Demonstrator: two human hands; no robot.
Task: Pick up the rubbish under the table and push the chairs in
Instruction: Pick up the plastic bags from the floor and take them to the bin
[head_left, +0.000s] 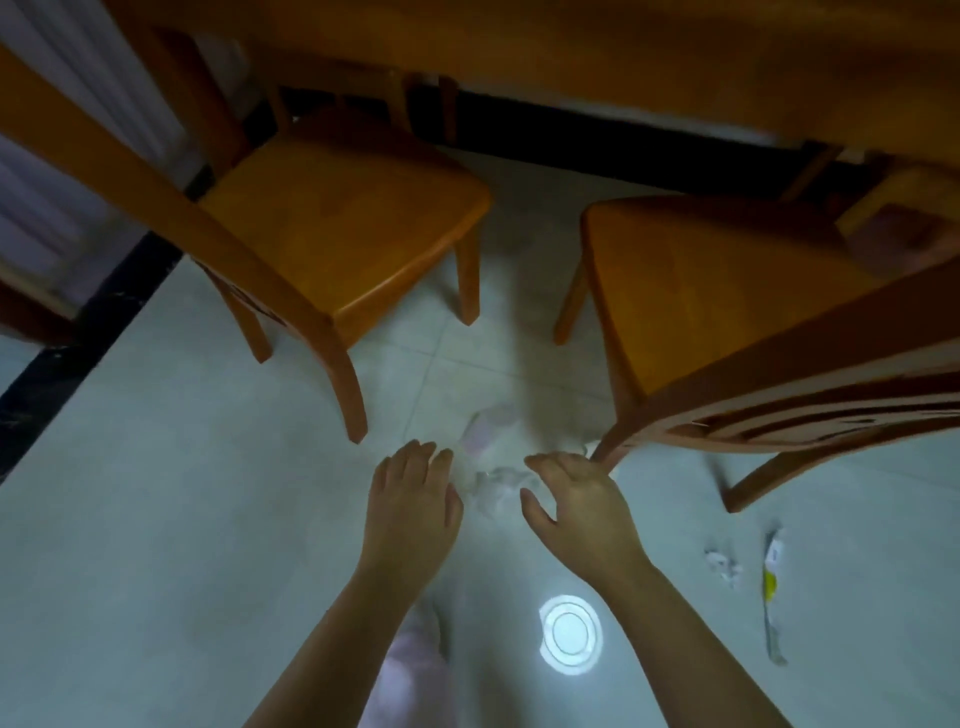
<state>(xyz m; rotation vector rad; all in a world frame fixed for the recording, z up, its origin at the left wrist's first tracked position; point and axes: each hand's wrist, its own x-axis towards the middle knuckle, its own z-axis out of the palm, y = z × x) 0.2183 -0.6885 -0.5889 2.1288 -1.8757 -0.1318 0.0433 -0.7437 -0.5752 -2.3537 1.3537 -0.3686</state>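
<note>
Crumpled white paper rubbish (496, 480) lies on the pale tiled floor between two wooden chairs. My left hand (413, 491) hovers just left of it, fingers apart, holding nothing. My right hand (574, 496) is just right of it, fingers spread, also holding nothing, close to the right chair's leg. The left chair (337, 218) and the right chair (727, 291) stand pulled out from the wooden table (571, 57) at the top. More rubbish lies at the right: a small white scrap (723, 564) and a long yellow-and-white wrapper (772, 587).
A round reflection of a ceiling light (570, 634) shines on the floor tiles near my arms. A dark strip of flooring (78, 358) runs along the left, beside a curtain. Another chair part shows under the table at the far right.
</note>
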